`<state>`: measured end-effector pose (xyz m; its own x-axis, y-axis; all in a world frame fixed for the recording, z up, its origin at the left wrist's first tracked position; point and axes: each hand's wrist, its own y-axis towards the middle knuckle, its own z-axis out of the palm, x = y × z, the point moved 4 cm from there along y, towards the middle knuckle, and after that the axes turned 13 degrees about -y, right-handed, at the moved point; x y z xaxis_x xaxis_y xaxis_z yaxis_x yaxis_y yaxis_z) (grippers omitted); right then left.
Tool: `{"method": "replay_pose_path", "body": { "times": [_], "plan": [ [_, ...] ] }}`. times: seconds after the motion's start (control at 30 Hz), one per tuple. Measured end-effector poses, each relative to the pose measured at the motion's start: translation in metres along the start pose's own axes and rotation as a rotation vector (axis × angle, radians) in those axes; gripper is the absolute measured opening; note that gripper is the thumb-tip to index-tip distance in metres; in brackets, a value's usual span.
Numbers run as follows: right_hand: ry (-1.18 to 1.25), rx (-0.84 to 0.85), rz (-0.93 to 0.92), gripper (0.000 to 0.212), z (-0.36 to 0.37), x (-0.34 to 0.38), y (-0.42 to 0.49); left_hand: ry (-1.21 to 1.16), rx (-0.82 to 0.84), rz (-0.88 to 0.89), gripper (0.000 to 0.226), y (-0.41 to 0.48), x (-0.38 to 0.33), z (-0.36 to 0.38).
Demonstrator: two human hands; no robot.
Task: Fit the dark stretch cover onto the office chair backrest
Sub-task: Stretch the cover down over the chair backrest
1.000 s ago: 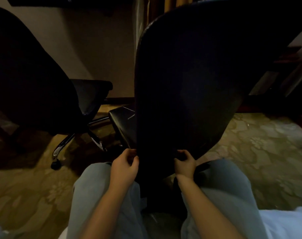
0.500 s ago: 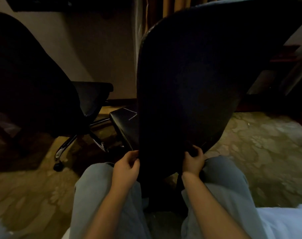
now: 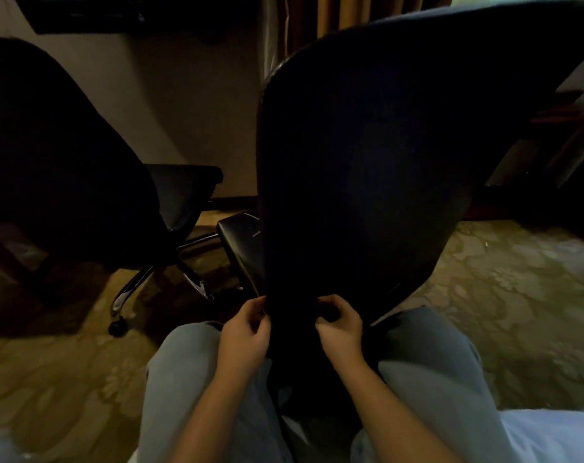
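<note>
Dark stretch cover [image 3: 367,168] drawn over backrest [image 3: 273,81], upright just ahead of the knees; looks smooth and taut, detail lost in dim light. Likely final step: left hand [image 3: 247,332] and right hand [image 3: 340,329] each pinch the lower hem, fingers curled. Next calls for an even downward pull, then tucking under. Second chair [image 3: 66,162] stands left.

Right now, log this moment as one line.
cover: stretched over chair | left hand: grips its bottom edge | right hand: grips its bottom edge
</note>
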<state>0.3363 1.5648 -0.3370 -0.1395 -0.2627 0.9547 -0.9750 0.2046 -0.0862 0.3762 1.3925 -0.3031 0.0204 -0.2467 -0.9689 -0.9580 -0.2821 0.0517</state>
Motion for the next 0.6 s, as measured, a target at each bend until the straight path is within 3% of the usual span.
{"method": "replay_pose_path", "body": {
  "times": [0.13, 0.23, 0.37, 0.6],
  "plan": [
    [0.067, -0.238, 0.081, 0.036, -0.023, 0.007, 0.013, -0.012, 0.009, -0.015, 0.029, 0.000, 0.001, 0.003],
    [0.098, -0.292, 0.123, 0.039, -0.018, 0.008, 0.007, 0.007, -0.004, -0.009, 0.028, -0.001, 0.001, 0.004],
    [-0.026, -0.228, -0.038, 0.044, 0.009, 0.013, -0.017, 0.042, -0.017, -0.002, 0.026, 0.001, 0.003, 0.006],
    [-0.353, 0.099, -0.339, 0.042, 0.028, 0.018, -0.028, 0.023, -0.005, -0.031, 0.024, 0.001, 0.004, 0.003]
  ]
}}
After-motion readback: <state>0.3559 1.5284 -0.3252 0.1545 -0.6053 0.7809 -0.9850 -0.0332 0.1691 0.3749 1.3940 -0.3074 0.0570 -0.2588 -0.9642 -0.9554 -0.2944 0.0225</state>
